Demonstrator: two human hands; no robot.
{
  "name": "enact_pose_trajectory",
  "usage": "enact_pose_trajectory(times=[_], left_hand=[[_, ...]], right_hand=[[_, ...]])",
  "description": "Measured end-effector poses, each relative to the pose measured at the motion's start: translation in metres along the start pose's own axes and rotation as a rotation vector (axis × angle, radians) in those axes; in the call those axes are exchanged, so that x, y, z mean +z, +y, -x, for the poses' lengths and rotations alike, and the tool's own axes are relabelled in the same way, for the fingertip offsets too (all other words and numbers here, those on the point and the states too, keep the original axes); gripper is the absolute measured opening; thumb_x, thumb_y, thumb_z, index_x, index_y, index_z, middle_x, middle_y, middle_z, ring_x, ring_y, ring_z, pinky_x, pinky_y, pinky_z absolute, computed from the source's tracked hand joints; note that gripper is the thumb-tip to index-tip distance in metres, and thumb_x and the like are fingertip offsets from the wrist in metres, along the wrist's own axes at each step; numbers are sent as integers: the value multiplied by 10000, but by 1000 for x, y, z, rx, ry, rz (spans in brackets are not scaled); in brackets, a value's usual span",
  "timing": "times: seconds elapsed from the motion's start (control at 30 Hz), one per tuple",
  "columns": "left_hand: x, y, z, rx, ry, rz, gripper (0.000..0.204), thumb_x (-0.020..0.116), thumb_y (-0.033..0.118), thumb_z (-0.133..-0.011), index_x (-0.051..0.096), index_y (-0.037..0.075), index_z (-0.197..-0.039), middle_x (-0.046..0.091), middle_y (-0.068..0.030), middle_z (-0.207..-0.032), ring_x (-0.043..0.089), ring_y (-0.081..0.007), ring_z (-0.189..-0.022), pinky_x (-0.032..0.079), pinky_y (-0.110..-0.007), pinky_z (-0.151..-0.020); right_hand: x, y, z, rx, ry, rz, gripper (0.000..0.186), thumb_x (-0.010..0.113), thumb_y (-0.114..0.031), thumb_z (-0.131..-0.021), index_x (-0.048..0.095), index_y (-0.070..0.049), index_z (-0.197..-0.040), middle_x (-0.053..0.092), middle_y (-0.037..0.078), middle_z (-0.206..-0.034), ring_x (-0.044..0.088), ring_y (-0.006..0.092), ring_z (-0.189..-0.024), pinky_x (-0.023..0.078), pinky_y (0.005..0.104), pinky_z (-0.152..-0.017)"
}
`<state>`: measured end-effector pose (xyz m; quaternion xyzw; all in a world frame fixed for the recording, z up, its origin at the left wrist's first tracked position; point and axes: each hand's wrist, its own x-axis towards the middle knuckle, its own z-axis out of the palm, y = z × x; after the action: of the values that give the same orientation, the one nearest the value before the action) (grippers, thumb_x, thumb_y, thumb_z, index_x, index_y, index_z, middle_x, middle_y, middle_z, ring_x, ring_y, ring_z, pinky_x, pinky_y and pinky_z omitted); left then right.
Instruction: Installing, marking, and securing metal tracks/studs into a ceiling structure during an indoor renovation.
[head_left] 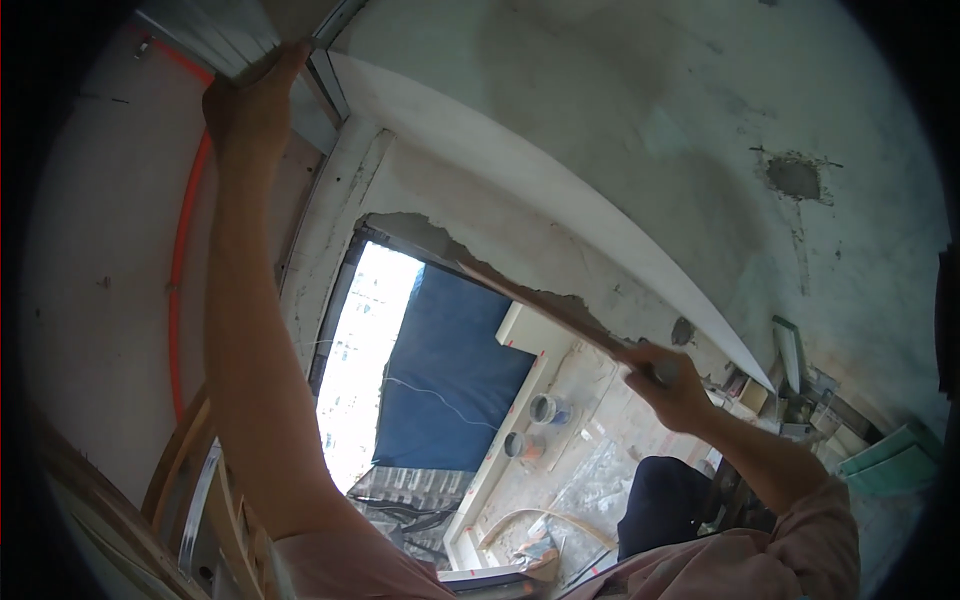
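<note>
My left hand is raised at the upper left, fingers closed around the edge of a pale metal-edged piece. My right hand, lower right, grips a long, thin brownish bar. The bar runs diagonally up-left along the ragged grey mortar edge above a bright window opening; whether it touches the mortar I cannot tell. A white curved wall edge passes above it, and an orange tube runs down the wall beside my left arm.
Below are a dark blue sheet, two buckets on a pale dusty surface and my dark-clad leg. Wooden ladder-like pieces stand at lower left; green-edged panels and clutter lie at right. A patched square marks the upper-right surface.
</note>
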<state>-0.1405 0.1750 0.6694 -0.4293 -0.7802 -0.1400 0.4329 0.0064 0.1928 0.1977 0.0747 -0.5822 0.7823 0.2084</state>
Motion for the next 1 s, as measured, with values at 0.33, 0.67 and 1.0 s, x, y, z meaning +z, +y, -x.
enact_pose_trajectory(times=[0.33, 0.67, 1.0], left_hand=[[-14, 4, -11, -2, -232, -126, 308, 738, 270, -839, 697, 40, -1039, 687, -37, -994, 610, -158, -928, 453, -304, -859], [-12, 5, -12, -56, -285, -71, 306, 707, 215, -852, 671, 44, -1104, 665, -68, -1112, 592, -194, -1040, 420, -330, -945], [168, 55, 270, -650, 406, 504, 387, 688, 200, -887, 506, -19, -1149, 432, -79, -918, 415, -197, -809, 391, -350, -734]], right_hand=[[-86, 41, 156, 467, 222, 109, 187, 643, -22, -863, 673, -34, -1048, 537, -23, -738, 480, 72, -645, 408, 256, -600], [-106, 30, 197, 326, 74, 307, 166, 637, -64, -893, 673, -24, -1051, 690, 86, -907, 644, 173, -827, 491, 310, -758], [-110, 40, 239, 537, 153, 69, 191, 630, -55, -871, 658, -20, -1057, 563, -21, -729, 506, 72, -626, 423, 260, -581]])
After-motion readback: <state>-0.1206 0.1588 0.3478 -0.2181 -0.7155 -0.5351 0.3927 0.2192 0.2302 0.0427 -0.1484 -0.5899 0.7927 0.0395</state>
